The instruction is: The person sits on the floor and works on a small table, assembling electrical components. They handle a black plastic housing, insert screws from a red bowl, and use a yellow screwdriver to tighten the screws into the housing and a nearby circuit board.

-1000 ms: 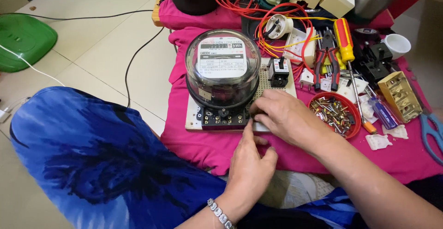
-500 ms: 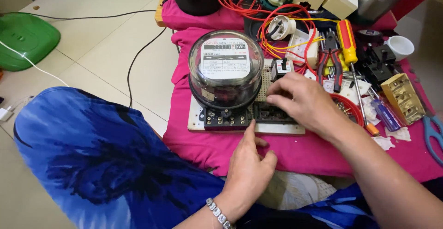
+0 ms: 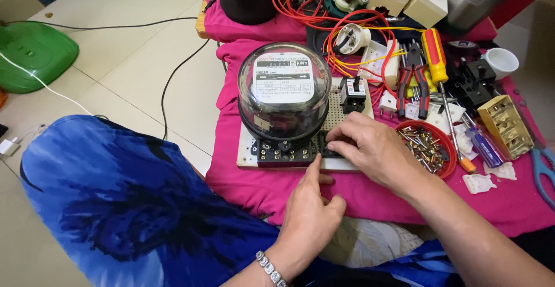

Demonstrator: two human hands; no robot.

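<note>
Both hands are down at the black terminal block (image 3: 289,151) under the round glass-domed electricity meter (image 3: 284,93), which sits on a white perforated mounting board (image 3: 347,99) on the pink cloth. Right hand (image 3: 376,148) lies curled, fingertips pressing the block's right end; left hand (image 3: 309,217) pokes one finger up at the board's edge. Looks like terminal fitting; steady fingertip pressure matters here

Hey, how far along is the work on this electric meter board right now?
Looks done: the round electric meter and a small black breaker already sit on the white perforated board. In hand: the right hand presses on the black terminal block and the left hand points a finger up at the board's front edge. Left: the red wires lie loose behind, none visibly reaching the terminals.
</note>
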